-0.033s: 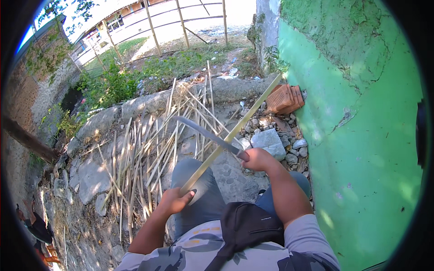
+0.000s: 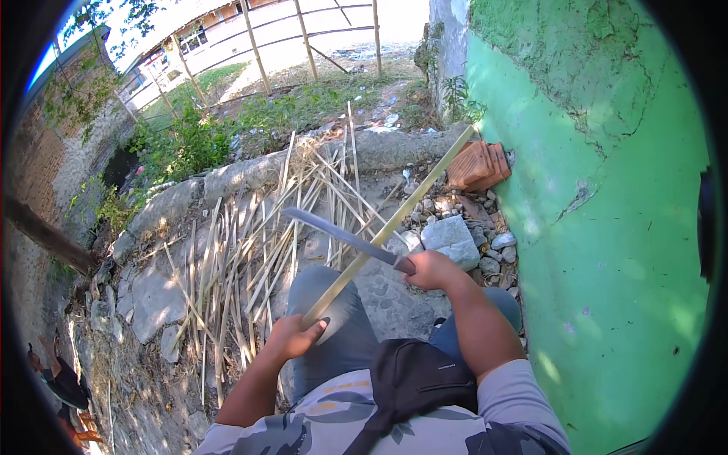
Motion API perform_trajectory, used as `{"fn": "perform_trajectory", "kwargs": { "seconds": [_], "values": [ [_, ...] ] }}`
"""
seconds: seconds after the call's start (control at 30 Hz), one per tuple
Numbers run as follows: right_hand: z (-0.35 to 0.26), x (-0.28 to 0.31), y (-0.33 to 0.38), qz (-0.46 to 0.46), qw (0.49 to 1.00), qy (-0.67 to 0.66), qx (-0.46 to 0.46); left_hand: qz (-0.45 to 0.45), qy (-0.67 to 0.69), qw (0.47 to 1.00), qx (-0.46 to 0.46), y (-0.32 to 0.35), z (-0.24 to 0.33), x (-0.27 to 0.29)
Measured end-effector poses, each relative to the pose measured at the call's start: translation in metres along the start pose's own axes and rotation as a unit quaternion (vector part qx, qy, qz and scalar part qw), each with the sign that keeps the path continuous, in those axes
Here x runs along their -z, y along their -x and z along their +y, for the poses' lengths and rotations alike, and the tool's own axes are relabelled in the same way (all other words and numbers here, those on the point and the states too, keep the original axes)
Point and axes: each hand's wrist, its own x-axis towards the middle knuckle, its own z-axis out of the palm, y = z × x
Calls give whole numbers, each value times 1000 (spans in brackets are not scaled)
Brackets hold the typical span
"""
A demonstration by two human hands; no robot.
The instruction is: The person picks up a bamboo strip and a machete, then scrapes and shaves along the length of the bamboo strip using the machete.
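Note:
My left hand (image 2: 296, 337) is closed around the near end of a long pale bamboo strip (image 2: 413, 201), just over my left knee. The strip slants up and away to the right. In my right hand (image 2: 431, 270) is the dark handle of a long knife (image 2: 322, 226), whose grey blade points to the left. The blade crosses the strip a little below its middle and seems to touch it. Beyond my left knee, many split bamboo strips (image 2: 258, 250) lie loosely piled on the stone ground.
A green wall (image 2: 599, 250) rises close on my right. Orange bricks or tiles (image 2: 479, 165), a pale stone block (image 2: 452, 241) and rubble lie along it. A low stone kerb (image 2: 239, 174) runs beyond the strips. Another person (image 2: 64, 379) shows at the far left edge.
The knife has slid a short way along the strip toward my left hand, its tip now lower. My left hand and the strip have stayed in place.

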Motion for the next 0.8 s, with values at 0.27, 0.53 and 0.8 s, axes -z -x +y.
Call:
{"fn": "perform_trajectory", "kwargs": {
  "seconds": [0.27, 0.53, 0.8],
  "values": [
    [0, 20, -2, -34, 999, -2, 8, 13, -1, 1000, -28, 4, -3, -5],
    [-8, 18, 6, 26, 997, -59, -51, 39, 33, 998, -31, 7, -5, -9],
    [-37, 19, 3, -80, 991, 99, 46, 26, 30, 999, -25, 7, 5, 0]
  ]
}}
